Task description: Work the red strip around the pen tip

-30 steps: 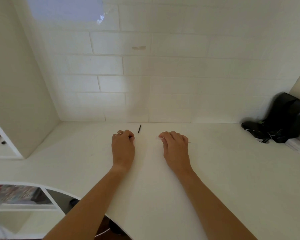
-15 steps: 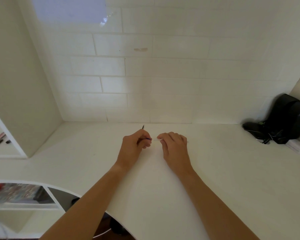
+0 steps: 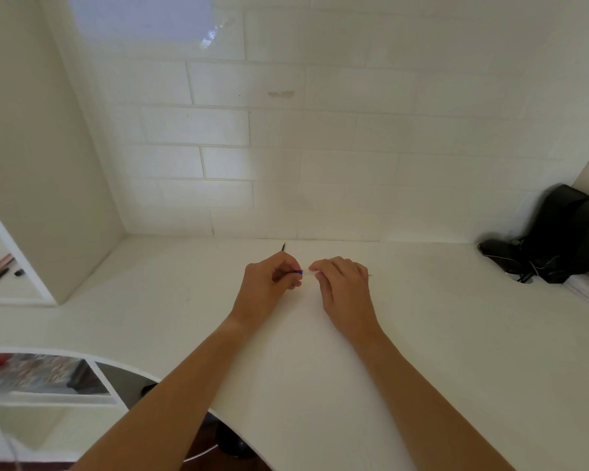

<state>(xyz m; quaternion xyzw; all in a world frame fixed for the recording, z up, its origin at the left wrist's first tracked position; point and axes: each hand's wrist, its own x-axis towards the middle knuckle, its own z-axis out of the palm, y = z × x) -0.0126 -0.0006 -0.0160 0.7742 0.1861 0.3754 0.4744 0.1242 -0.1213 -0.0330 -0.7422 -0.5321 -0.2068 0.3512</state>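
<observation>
Low over the white desk top (image 3: 422,351), the left hand (image 3: 269,287) curls its fingers round a small blue pen piece (image 3: 299,272), while the right hand (image 3: 344,287) pinches a thin clear pen barrel (image 3: 309,272) just beside it. Behind lies a thin black refill (image 3: 283,247).

A white desk top (image 3: 456,351) is set into an alcove, backed by a wall of white painted brick (image 3: 320,147). A pale patch of light (image 3: 140,18) is reflected high on the bricks. On the left, a white upright panel (image 3: 48,164) is seen, with shelves (image 3: 0,287) beyond it. A black bag (image 3: 568,232) with cables is kept in the far right corner. Dark floor (image 3: 218,450) is glimpsed below the desk's curved edge.
</observation>
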